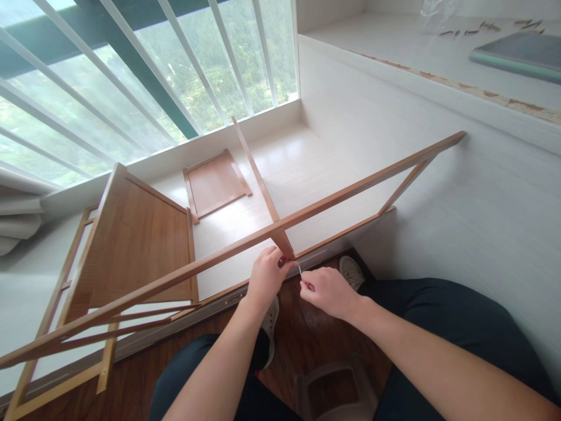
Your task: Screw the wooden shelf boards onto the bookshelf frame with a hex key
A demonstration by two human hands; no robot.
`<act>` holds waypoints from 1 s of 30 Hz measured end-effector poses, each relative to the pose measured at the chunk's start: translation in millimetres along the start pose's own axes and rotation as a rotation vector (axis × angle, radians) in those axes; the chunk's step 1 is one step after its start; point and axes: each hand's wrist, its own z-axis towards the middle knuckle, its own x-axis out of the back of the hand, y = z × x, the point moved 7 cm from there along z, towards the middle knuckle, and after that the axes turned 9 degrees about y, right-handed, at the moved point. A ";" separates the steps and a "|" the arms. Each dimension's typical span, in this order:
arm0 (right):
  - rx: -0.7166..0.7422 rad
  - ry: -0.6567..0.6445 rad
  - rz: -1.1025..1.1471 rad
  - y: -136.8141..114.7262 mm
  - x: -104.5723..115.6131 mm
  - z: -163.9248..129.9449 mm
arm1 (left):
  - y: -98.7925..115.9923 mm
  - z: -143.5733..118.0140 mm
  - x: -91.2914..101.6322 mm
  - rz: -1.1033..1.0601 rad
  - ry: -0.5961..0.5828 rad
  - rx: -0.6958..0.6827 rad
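Observation:
My right hand [328,289] is closed around a thin metal rod [300,269] that looks like a hex key; most of it is hidden in the fingers. Its tip points up at the lower joint of a brown wooden frame [346,193]. Beside that tip, my left hand [267,275] is closed, thumb and fingers pinching at the frame's lower rail under the crosspiece [258,169]. Whether a bolt sits between those fingertips I cannot tell. A bolt head [280,229] shows on the upper rail, just above my hands.
On the white window ledge [302,149] lie a small wooden panel [217,184] and a larger panel [135,240] in a frame. Several bolts [471,30], a clear plastic bag [436,14] and a flat dark device [521,55] rest on the upper right shelf. Below is a stool [300,389].

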 end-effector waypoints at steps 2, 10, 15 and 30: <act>0.003 0.005 0.002 0.1 1.0 0.3 | 0.2 0.5 0.1 -0.010 -0.008 -0.012; 0.025 -0.013 -0.003 -1.1 0.4 1.4 | 0.3 2.7 1.4 -0.081 -0.069 -0.046; 0.024 -0.009 -0.010 0.1 -0.3 1.4 | -1.3 3.8 0.3 -0.066 -0.076 -0.049; 0.051 -0.019 -0.078 4.4 0.7 1.7 | -3.3 4.8 0.4 -0.076 -0.084 -0.029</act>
